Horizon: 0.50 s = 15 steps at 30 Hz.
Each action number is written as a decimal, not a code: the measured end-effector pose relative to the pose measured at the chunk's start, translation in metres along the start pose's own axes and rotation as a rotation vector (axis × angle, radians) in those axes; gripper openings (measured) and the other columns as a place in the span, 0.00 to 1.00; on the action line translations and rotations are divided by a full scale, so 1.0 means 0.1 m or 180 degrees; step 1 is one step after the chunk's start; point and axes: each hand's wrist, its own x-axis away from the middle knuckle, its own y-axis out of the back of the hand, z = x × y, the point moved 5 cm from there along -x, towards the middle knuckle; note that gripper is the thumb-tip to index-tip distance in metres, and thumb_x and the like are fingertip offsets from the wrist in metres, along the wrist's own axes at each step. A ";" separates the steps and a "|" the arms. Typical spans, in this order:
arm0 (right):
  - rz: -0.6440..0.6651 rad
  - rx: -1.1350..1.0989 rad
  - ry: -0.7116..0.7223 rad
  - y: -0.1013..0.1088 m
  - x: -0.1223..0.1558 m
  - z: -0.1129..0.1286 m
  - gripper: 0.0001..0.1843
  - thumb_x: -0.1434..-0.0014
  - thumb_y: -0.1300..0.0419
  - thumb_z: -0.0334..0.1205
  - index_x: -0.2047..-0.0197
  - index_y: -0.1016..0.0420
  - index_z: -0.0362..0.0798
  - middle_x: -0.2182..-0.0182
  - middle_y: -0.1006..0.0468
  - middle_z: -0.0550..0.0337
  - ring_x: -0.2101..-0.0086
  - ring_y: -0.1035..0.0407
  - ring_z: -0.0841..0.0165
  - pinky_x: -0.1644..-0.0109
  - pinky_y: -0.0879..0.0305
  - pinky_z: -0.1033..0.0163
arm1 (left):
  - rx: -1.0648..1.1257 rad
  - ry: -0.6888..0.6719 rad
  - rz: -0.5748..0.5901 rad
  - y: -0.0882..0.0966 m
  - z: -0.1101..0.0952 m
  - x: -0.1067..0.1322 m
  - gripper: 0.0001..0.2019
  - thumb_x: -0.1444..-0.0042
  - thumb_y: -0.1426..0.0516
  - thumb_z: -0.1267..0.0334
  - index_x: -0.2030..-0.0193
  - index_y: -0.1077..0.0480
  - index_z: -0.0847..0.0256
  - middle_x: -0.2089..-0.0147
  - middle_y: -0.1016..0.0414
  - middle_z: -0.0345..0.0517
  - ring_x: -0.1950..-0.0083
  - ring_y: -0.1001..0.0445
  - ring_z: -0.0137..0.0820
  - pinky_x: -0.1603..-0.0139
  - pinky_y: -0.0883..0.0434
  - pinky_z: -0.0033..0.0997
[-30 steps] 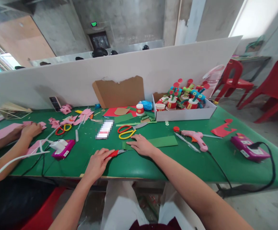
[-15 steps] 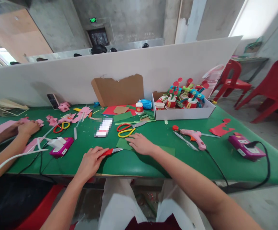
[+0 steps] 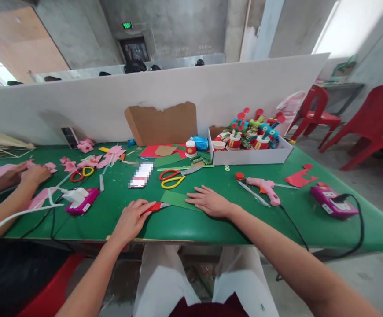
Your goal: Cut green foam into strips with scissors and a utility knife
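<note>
My left hand (image 3: 134, 219) is closed around the red handle of a utility knife (image 3: 154, 207). The knife's bare blade points right, its tip at the left part of a green paper strip (image 3: 175, 199). Fingers stretched out, my right hand (image 3: 210, 202) lies flat on the strip's right part and hides that end. Just beyond the strip rest scissors (image 3: 174, 178) with one red and one yellow handle loop, blades pointing right. A phone (image 3: 141, 175) with a blurred-out screen lies left of the scissors.
A white box (image 3: 251, 157) of paper-cup figures stands at the back right. Nearer are a pink glue gun (image 3: 264, 187), its cord, and a purple power block (image 3: 333, 201). At left, a co-worker's hands (image 3: 34, 175) handle pink paper beside another power block (image 3: 82, 202).
My right hand has slid right with the green strip, which now lies farther right and shows more of its left part. My left hand and the knife have moved slightly right.
</note>
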 end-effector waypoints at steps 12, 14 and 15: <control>0.0014 0.0013 -0.0019 -0.01 0.00 -0.02 0.24 0.31 0.55 0.40 0.34 0.40 0.60 0.35 0.38 0.63 0.33 0.55 0.60 0.31 0.61 0.44 | 0.0058 -0.0093 0.0014 0.00 -0.03 0.00 0.20 0.34 0.56 0.57 0.44 0.28 0.51 0.52 0.27 0.47 0.56 0.32 0.36 0.54 0.32 0.38; 0.0037 0.0020 -0.0038 -0.01 0.00 -0.02 0.24 0.31 0.55 0.40 0.34 0.39 0.60 0.35 0.38 0.63 0.33 0.54 0.60 0.31 0.61 0.45 | 0.0107 -0.0115 0.0059 -0.01 -0.05 0.00 0.20 0.34 0.55 0.57 0.44 0.28 0.51 0.52 0.27 0.47 0.57 0.32 0.36 0.54 0.33 0.38; 0.0042 0.0022 -0.0043 0.00 0.00 -0.01 0.24 0.31 0.55 0.40 0.34 0.39 0.59 0.35 0.38 0.63 0.33 0.54 0.60 0.31 0.61 0.45 | 0.0122 -0.0119 0.0064 -0.01 -0.06 0.00 0.19 0.34 0.55 0.56 0.44 0.28 0.51 0.52 0.27 0.47 0.57 0.32 0.36 0.54 0.33 0.38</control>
